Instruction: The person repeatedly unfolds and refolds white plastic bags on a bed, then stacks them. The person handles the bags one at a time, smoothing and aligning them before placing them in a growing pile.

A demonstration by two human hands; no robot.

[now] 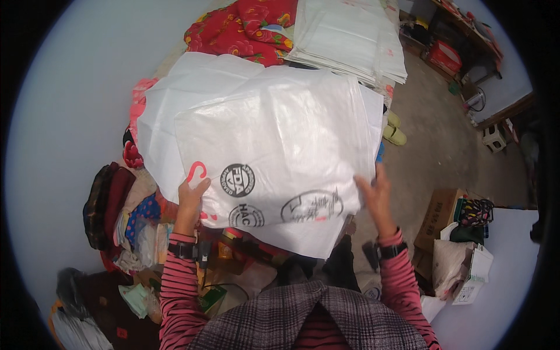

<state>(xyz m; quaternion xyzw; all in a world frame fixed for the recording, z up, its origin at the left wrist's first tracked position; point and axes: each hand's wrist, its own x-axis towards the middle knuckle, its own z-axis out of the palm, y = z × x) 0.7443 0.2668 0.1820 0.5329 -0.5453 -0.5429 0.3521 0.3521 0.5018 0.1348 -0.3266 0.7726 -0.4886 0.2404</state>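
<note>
A white woven plastic sack (271, 144) with black round prints and red marks lies before me. My left hand (192, 194) is at its lower left corner, the thumb on top and the fingers hidden beneath the edge. My right hand (377, 190) is at the sack's right edge, its thumb and fingers spread apart; whether it grips the edge I cannot tell. Under this sack lies a wider plain white sheet or sack (162, 127), which sticks out to the left, at the top and below.
Flat white sacks (341, 39) are stacked at the top, beside a red floral quilt (245, 30). Folded clothes (109, 201) lie at left. Green slippers (395, 131) stand on the floor at right. Lower right are a cardboard box (433, 218) and bags (453, 264).
</note>
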